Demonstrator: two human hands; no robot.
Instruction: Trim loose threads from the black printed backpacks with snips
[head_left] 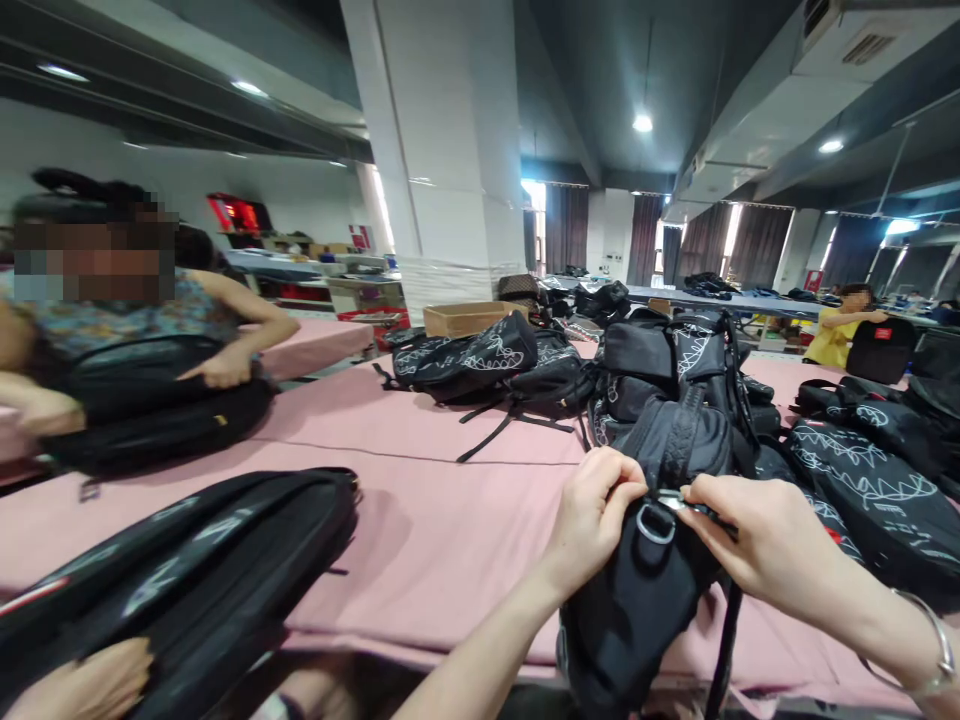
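Note:
A black bag (pixel 630 620) with a silver D-ring (pixel 656 523) hangs over the near table edge in front of me. My left hand (pixel 600 510) is closed, thumb and fingers pinching the bag's fabric just above and left of the ring. My right hand (pixel 757 530), also closed in a pinch, grips a small silver metal fitting (pixel 671 499) just above the ring; its exact kind is partly hidden by my fingers. Beyond my hands, a black padded part with a braided-looking strap (pixel 682 440) leans against piled bags.
Black backpacks with white drawn patterns (pixel 862 480) crowd the right, with more bags (pixel 480 355) mid-table on pink cloth (pixel 420 520). A co-worker's hand (pixel 82 685) rests on a backpack (pixel 225 560) at lower left. Another person handles a black bag (pixel 165 400). A pillar (pixel 450 150) stands beyond.

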